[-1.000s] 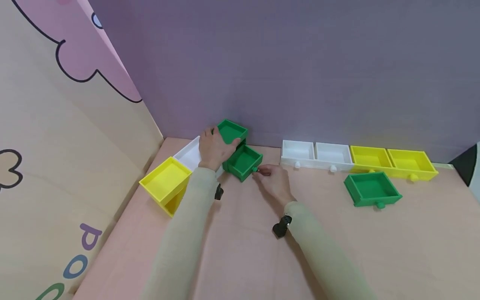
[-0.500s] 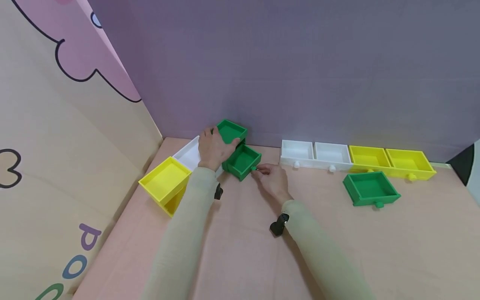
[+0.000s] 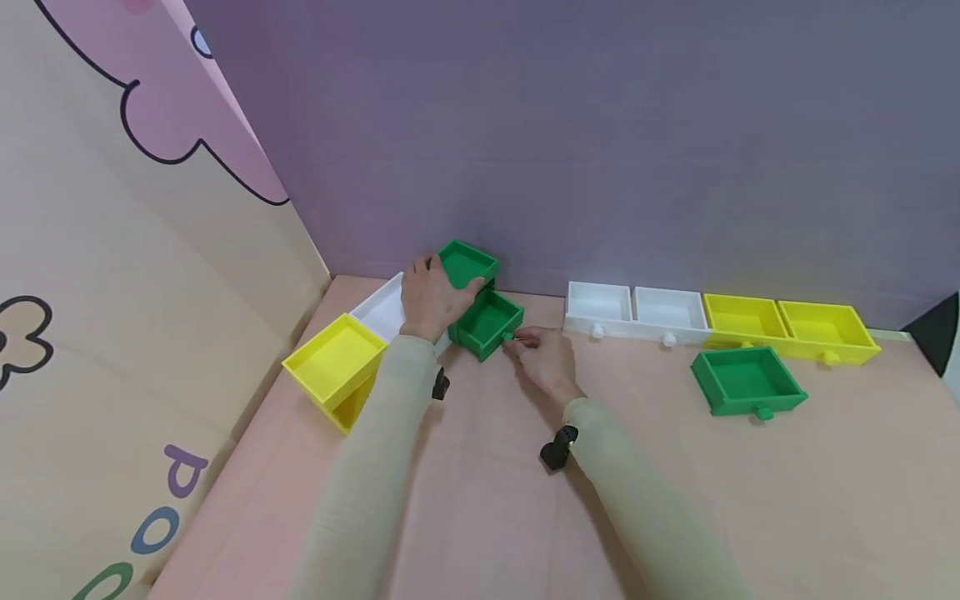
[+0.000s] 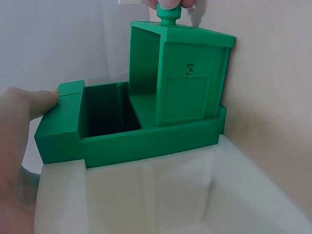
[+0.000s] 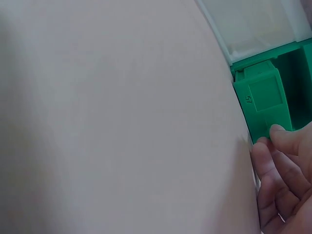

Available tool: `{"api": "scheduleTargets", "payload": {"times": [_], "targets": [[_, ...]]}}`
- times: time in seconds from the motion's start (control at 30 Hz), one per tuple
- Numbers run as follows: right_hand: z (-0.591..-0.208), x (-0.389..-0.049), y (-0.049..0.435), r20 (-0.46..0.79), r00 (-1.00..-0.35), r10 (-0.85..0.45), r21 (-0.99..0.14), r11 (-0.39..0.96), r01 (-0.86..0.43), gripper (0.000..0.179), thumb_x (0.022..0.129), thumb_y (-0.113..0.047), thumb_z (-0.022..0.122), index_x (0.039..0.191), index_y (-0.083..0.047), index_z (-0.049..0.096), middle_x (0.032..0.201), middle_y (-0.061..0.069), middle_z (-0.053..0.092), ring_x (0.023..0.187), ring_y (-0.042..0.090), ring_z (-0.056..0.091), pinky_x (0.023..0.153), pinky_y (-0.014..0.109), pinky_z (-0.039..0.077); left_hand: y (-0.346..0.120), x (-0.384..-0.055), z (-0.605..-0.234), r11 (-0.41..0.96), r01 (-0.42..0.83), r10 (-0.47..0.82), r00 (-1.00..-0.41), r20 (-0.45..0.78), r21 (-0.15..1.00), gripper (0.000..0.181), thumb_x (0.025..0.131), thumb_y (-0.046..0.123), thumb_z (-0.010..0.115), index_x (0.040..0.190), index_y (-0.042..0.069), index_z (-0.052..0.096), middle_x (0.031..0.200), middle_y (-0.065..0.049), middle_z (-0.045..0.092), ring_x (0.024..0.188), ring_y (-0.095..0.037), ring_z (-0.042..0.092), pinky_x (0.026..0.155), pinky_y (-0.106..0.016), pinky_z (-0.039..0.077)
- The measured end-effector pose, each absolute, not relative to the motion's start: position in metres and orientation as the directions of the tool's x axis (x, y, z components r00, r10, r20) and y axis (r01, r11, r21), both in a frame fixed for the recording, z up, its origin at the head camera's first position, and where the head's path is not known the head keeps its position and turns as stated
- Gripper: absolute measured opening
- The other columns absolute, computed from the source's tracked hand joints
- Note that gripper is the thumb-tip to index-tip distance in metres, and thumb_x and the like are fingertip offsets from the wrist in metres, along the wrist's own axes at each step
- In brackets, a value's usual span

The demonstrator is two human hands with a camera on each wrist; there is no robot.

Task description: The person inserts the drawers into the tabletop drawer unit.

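Note:
A green drawer cabinet [image 3: 467, 265] stands against the back wall, joined in a row with a white section [image 3: 381, 310] and a yellow section [image 3: 334, 360]. From its lower slot a green drawer [image 3: 489, 320], marked on its side, sticks partly out. My left hand [image 3: 433, 302] grips the top of the green cabinet, its thumb [image 4: 41, 102] pressed on the frame; the other fingers are partly hidden. At the drawer's front, my right hand [image 3: 547, 360] pinches the round knob [image 4: 169, 14] between thumb and fingers.
To the right, along the wall, are white drawers [image 3: 637, 327] and yellow drawers [image 3: 789, 327] with knobs. A loose green drawer [image 3: 748, 382] lies in front of the yellow ones. A patterned side wall [image 3: 150, 292] borders the pink tabletop [image 3: 480, 500] on the left.
The green drawer sits very slightly further into its cabinet, the right hand moving along with it. The left hand keeps its place on the cabinet; the head view has shifted a little.

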State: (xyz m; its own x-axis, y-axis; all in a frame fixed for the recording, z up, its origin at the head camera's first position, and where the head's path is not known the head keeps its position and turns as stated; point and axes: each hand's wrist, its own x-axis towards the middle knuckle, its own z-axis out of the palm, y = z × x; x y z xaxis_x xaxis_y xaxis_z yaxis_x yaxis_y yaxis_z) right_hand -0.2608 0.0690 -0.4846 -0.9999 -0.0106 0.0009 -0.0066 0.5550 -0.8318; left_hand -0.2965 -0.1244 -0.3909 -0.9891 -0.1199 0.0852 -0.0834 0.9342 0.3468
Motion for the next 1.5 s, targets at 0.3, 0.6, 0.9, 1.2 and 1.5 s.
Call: {"api": "scheduleTargets", "payload": {"times": [0.3,0.6,0.9,1.2,1.5], "targets": [[-0.485,-0.262,0.066,-0.01,-1.0,-0.013,-0.84,0.543,0.001,0.03,0.099,-0.026,0.077,0.124,-0.009,0.079,0.113,0.011,0.082,0.112,0.03,0.075,0.095,0.046,0.058,-0.125,-0.297,-0.392,0.938,-0.089,-0.125,-0.988,0.087,0.335,0.098,0.1,0.07,0.052,0.164,-0.002,0.034,0.164,-0.025,0.039,0.151,-0.038,0.037,0.128,-0.047,0.032],[-0.485,-0.266,0.063,-0.001,-1.0,-0.015,-0.853,0.522,-0.007,0.027,0.101,-0.024,0.076,0.122,-0.007,0.079,0.103,0.011,0.083,0.089,0.022,0.079,0.079,0.032,0.06,-0.124,-0.298,-0.393,0.933,-0.078,-0.119,-0.988,0.096,0.352,0.098,0.1,0.07,0.053,0.163,-0.003,0.035,0.164,-0.025,0.04,0.151,-0.038,0.038,0.129,-0.047,0.031],[-0.485,-0.269,0.056,-0.001,-1.0,-0.003,-0.903,0.43,-0.001,0.029,0.102,-0.015,0.072,0.127,-0.001,0.076,0.105,0.016,0.082,0.071,0.015,0.078,0.064,0.023,0.058,-0.125,-0.298,-0.394,0.934,-0.073,-0.12,-0.986,0.115,0.351,0.097,0.099,0.069,0.054,0.162,-0.003,0.037,0.162,-0.025,0.043,0.149,-0.038,0.041,0.127,-0.047,0.033],[-0.487,-0.271,0.05,0.005,-1.0,-0.004,-0.902,0.432,-0.006,0.029,0.104,-0.019,0.07,0.128,-0.003,0.076,0.104,0.014,0.082,0.072,0.015,0.079,0.067,0.02,0.058,-0.123,-0.3,-0.397,0.94,-0.072,-0.122,-0.983,0.134,0.333,0.096,0.099,0.07,0.055,0.161,-0.003,0.04,0.159,-0.025,0.046,0.146,-0.037,0.043,0.125,-0.046,0.036],[-0.485,-0.276,0.043,-0.007,-1.0,-0.014,-0.897,0.442,0.0,0.031,0.106,-0.021,0.068,0.131,-0.006,0.076,0.1,0.011,0.082,0.07,0.012,0.077,0.068,0.021,0.055,-0.124,-0.3,-0.398,0.932,-0.071,-0.128,-0.982,0.141,0.354,0.096,0.099,0.069,0.056,0.161,-0.002,0.041,0.159,-0.024,0.045,0.147,-0.038,0.043,0.126,-0.046,0.035]]}}
